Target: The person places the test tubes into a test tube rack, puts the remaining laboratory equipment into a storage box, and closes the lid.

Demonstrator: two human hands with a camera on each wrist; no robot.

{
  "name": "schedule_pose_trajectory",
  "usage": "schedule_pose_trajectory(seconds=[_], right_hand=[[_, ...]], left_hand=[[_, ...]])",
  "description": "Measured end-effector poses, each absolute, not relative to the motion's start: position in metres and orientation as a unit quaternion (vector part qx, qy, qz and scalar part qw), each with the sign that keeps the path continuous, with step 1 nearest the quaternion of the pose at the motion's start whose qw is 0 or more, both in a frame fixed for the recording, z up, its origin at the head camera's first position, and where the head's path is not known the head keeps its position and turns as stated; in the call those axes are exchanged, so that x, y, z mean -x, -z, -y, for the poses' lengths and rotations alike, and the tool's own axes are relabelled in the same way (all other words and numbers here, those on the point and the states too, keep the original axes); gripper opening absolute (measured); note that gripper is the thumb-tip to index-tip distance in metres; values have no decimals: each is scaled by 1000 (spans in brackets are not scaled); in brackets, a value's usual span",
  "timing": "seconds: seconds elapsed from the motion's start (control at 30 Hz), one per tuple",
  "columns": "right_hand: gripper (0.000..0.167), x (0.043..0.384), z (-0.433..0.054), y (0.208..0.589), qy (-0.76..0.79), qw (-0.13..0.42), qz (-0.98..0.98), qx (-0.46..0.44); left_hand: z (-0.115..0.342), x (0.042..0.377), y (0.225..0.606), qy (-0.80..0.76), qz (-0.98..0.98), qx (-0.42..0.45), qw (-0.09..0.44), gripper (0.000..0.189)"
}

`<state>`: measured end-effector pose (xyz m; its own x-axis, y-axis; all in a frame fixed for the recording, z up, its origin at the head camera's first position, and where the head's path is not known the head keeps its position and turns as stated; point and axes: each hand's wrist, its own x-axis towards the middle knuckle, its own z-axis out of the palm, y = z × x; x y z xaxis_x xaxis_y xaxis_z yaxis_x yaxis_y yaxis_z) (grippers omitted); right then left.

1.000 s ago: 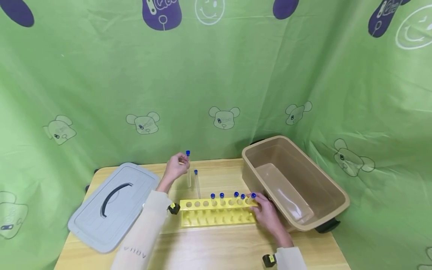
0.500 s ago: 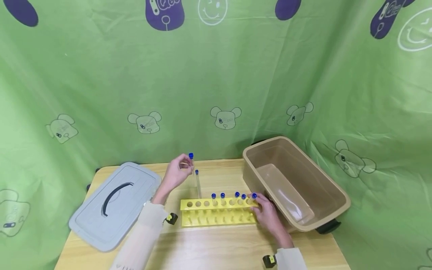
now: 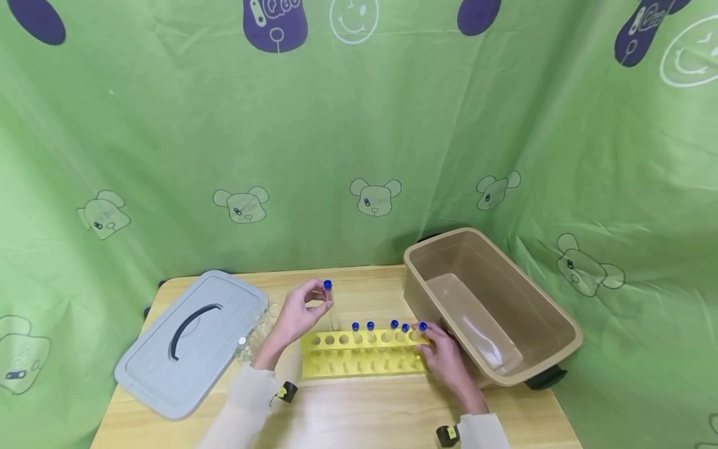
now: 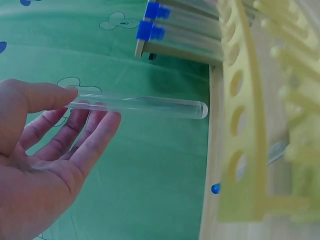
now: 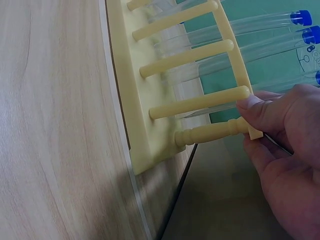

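In the head view my left hand (image 3: 303, 312) pinches a clear test tube with a blue cap (image 3: 328, 285) behind the left part of the yellow test tube rack (image 3: 364, 368). The left wrist view shows this tube (image 4: 150, 106) between thumb and fingers, its rounded end towards the rack and apart from it; the hand hides its cap. Another blue-capped tube (image 4: 216, 188) lies on the table behind the rack. My right hand (image 3: 445, 358) grips the rack's right end, thumb and fingers around the top bar (image 5: 256, 134). Several capped tubes (image 5: 250, 50) stand in the rack.
Close to the rack's right end stands a brown plastic bin (image 3: 415, 293) with black handles. A grey lid (image 3: 151, 368) with a black handle lies on the left of the wooden table (image 3: 359, 411). Green printed curtain (image 3: 314, 125) hangs behind and on both sides.
My left hand has come nearer the rack, lowering the tube and shifting it slightly right, so it now overlaps the lying tube in the head view. The right hand stays on the rack.
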<state>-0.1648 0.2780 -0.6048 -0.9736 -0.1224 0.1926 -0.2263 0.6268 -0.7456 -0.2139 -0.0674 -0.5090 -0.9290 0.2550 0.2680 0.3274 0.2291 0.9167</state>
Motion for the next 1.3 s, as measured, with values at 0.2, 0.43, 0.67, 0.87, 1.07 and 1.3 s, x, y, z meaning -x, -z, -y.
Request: schedule_pose_trajectory(seconds=[0.2,0.43,0.67,0.87,1.07,1.3], right_hand=[[48,165,-278,605,-423,68,898,-102],[47,165,-278,605,-428,55,897,-99],[45,165,-278,605,-427,60,897,-98],[46,165,-278,604,-426,52,898,-94],[45,164,-278,604,-425,54,899,-92],[45,164,-278,604,-421,66,899,-98]], left_hand=[[59,201,517,607,775,172,33,21],[52,193,530,632,756,167,16,21],[47,189,541,620,765,172,-10,20],[43,186,550,610,773,174,-13,19],[39,183,558,597,783,171,-5,22],[37,180,568,584,792,175,2,27]])
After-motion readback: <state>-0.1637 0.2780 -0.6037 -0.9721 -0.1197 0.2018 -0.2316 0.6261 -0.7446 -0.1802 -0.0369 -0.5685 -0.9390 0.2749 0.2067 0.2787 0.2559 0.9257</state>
